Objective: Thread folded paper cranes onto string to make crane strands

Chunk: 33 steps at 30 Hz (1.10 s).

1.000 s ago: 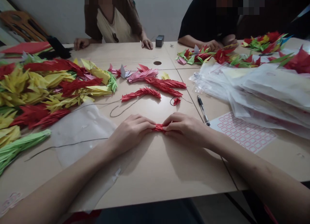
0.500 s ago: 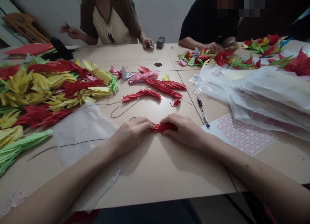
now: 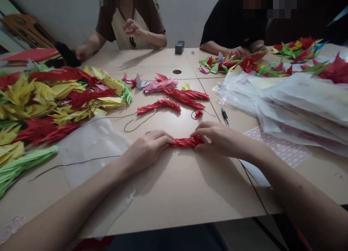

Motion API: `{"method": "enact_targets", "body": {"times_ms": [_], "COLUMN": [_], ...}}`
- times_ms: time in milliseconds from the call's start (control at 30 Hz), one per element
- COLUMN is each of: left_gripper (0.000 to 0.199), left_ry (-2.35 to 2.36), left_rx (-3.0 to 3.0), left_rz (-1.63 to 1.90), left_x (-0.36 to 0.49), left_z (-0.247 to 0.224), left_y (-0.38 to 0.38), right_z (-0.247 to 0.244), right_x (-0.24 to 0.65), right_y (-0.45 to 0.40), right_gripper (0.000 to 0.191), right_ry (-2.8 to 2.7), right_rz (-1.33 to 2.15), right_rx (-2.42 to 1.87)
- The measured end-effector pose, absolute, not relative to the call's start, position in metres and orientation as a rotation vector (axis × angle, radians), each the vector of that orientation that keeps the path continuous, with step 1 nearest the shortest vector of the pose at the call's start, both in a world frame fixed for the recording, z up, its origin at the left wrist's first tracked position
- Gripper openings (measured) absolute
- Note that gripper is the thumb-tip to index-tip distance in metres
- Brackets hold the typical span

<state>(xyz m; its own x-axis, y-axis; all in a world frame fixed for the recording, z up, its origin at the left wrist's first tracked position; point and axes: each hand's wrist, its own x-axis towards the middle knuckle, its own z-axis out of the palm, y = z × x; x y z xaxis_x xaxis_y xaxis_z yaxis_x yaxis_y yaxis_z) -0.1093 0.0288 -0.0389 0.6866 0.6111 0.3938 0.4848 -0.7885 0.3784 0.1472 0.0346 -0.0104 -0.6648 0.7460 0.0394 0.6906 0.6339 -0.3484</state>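
A strand of folded red paper pieces (image 3: 185, 142) lies across the table in front of me, held at both ends. My left hand (image 3: 150, 147) is closed around its left end, fingers bent over it. My right hand (image 3: 212, 138) grips the right end between thumb and fingers, leaving the middle uncovered. Dark string (image 3: 78, 162) trails leftward from beneath my left hand over a clear plastic bag (image 3: 95, 146). Just beyond my hands rest another red paper strand (image 3: 159, 105) and a small red piece (image 3: 198, 114) with thread.
Heaped yellow, red and green paper strands (image 3: 49, 95) fill the left side. At right are stacked plastic bags (image 3: 299, 102), a pen (image 3: 224, 116) and a patterned sheet (image 3: 280, 146). Two people sit opposite; a small dark box (image 3: 179, 47) stands near the far edge.
My right hand has slid right along the red strand, baring more of its middle, and my right arm now covers part of the pen. The person opposite on the left has moved both hands.
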Motion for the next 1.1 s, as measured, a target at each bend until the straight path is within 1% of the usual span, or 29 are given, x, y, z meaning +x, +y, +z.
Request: {"method": "enact_targets", "body": {"times_ms": [33,67,233,400,433,567,600,667,733,867,1100], "left_gripper": [0.018,0.019,0.020,0.020,0.021,0.026,0.027,0.029,0.030,0.030,0.027], "left_ry": [0.879,0.877,0.869,0.917,0.914,0.911,0.909,0.897,0.879,0.836,0.819], "left_rx": [2.660,2.666,2.700,2.785,2.811,2.878,2.881,2.869,2.841,2.792,2.774], "left_rz": [0.745,0.737,0.725,0.725,0.723,0.726,0.728,0.724,0.714,0.685,0.714], "left_x": [-0.109,-0.109,-0.110,-0.109,-0.109,-0.109,-0.109,-0.109,-0.109,-0.108,-0.107], "left_z": [-0.039,-0.039,-0.038,-0.038,-0.038,-0.039,-0.040,-0.040,-0.040,-0.038,-0.038], "left_y": [0.029,0.028,0.027,0.027,0.027,0.026,0.026,0.026,0.026,0.024,0.024], "right_z": [-0.012,-0.013,-0.018,-0.018,-0.017,-0.014,-0.014,-0.016,-0.020,-0.030,-0.030], "right_x": [0.146,0.145,0.140,0.143,0.144,0.147,0.146,0.144,0.140,0.133,0.127], "right_y": [0.035,0.035,0.032,0.030,0.030,0.029,0.029,0.029,0.029,0.030,0.026], "right_gripper": [0.015,0.014,0.016,0.013,0.018,0.050,0.054,0.056,0.051,0.025,0.016], "right_ry": [-2.673,-2.668,-2.665,-2.639,-2.634,-2.662,-2.662,-2.638,-2.621,-2.608,-2.494], "right_rz": [0.469,0.479,0.463,0.482,0.482,0.427,0.400,0.369,0.394,0.433,0.479], "right_rx": [-1.162,-1.143,-1.151,-1.179,-1.192,-1.209,-1.200,-1.150,-1.076,-0.985,-1.111]}}
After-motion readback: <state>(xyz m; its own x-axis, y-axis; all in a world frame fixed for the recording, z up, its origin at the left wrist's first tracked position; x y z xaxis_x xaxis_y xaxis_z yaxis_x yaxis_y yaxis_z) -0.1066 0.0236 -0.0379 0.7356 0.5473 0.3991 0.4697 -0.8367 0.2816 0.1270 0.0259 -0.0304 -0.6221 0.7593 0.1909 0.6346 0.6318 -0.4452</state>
